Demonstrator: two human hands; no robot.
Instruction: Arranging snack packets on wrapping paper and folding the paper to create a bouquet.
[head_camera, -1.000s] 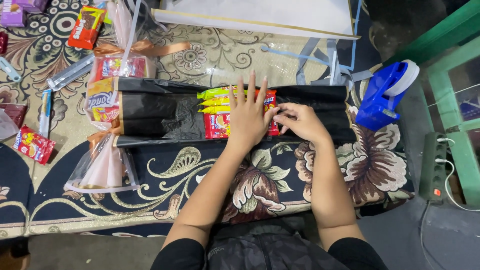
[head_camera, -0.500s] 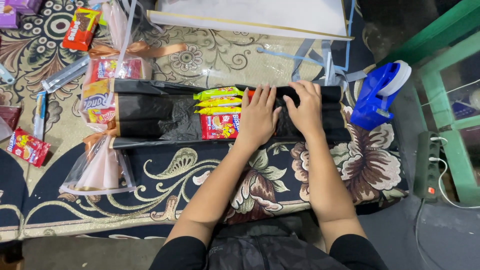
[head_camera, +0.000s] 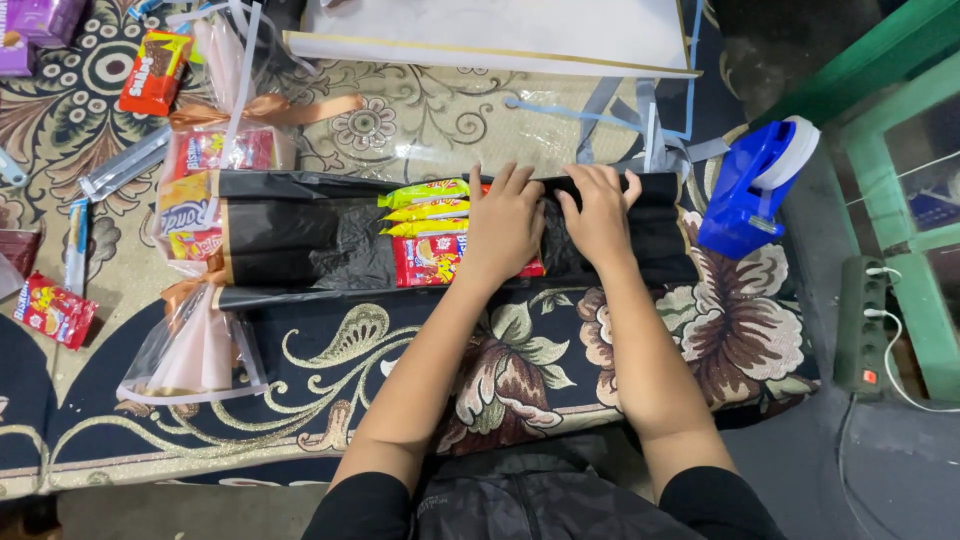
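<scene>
A long strip of black wrapping paper lies across the patterned carpet. On it sit several snack packets: yellow-green ones and a red one. My left hand lies flat on these packets, fingers spread. Beside it, my right hand presses palm-down on the black paper, fingers together. The paper's left end meets a clear plastic bundle of snacks tied with an orange ribbon.
A blue tape dispenser stands right of the paper. A white board lies at the far side. Loose red snack packets lie at the left. A power strip and green frame are at the right.
My right hand has moved from the paper's near edge up onto its far edge and flattened. My left hand stayed on the packets.
</scene>
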